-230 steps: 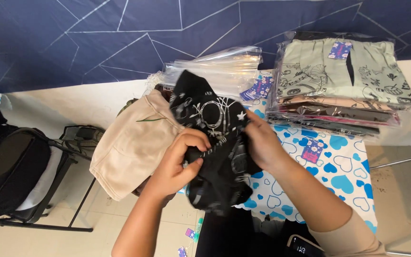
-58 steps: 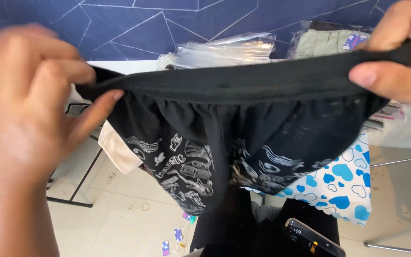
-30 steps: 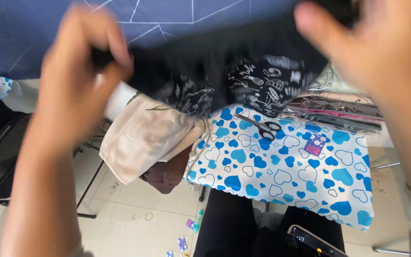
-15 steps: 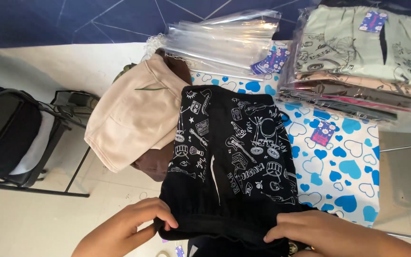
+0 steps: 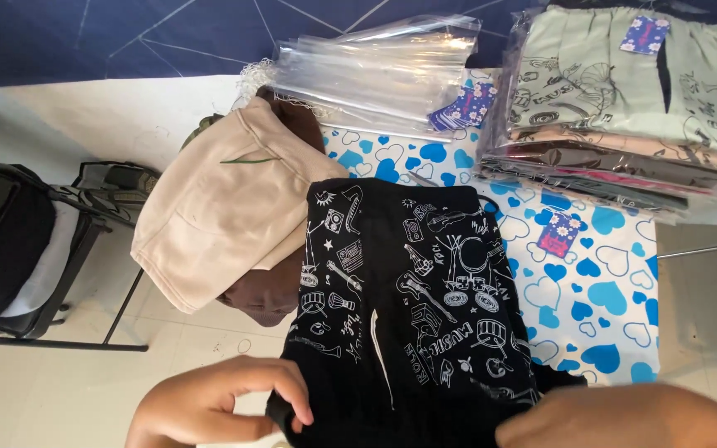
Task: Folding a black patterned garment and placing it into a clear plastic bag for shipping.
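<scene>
Gripping one black printed shorts [image 5: 408, 307], two hands [image 5: 217, 406].

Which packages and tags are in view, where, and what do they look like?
Stack of empty clear plastic bags: top centre of the table, flat, glossy.
Hang tag: beside those bags, small rectangle, blue-purple with flowers.
Stack of bagged garments: top right, clear bags; pale green printed piece on top, beige, pink and dark ones below.
Tag on the stack: purple floral rectangle.
Loose tag: on the heart-print tablecloth, pink-purple floral.

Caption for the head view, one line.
Both hands, left hand and right hand, flatten black printed shorts on a heart-patterned table.
</scene>
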